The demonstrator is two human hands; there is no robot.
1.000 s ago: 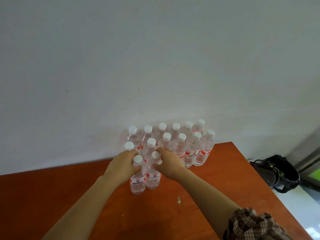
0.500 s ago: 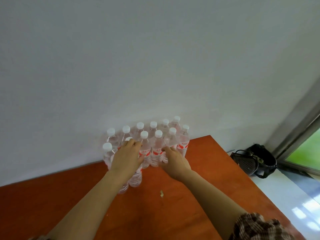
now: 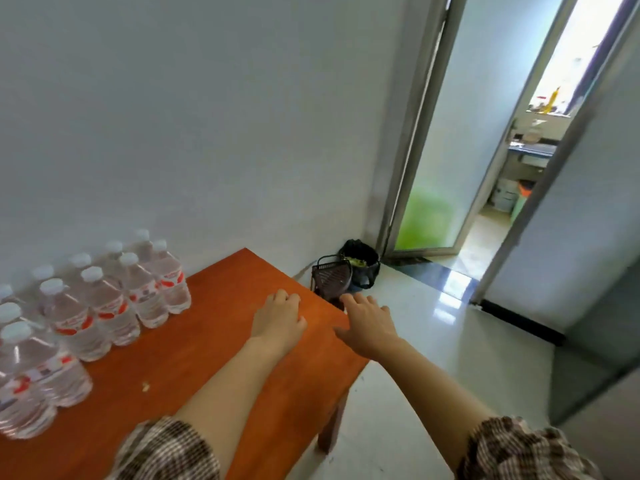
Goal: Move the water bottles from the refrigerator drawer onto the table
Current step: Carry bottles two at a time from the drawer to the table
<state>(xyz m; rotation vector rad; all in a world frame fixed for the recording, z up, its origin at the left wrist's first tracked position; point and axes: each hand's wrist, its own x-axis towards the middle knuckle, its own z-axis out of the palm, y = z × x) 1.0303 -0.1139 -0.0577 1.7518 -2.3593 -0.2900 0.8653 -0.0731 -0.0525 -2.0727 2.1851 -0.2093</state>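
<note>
Several clear water bottles with white caps and red-and-white labels stand upright in rows on the orange-brown table, along the wall at the left. My left hand hovers over the table's right part, empty, fingers loosely curled. My right hand is past the table's right edge, above the floor, fingers spread and holding nothing. Both hands are well clear of the bottles. No refrigerator drawer is in view.
A dark slatted bin and a black bag-lined basket stand on the glossy white floor by the table's far corner. An open doorway leads to another room at the right. A small crumb lies on the table.
Both hands have let go of the bottles and pulled away to the right. The view has swung right, from the wall and bottle group toward the doorway.
</note>
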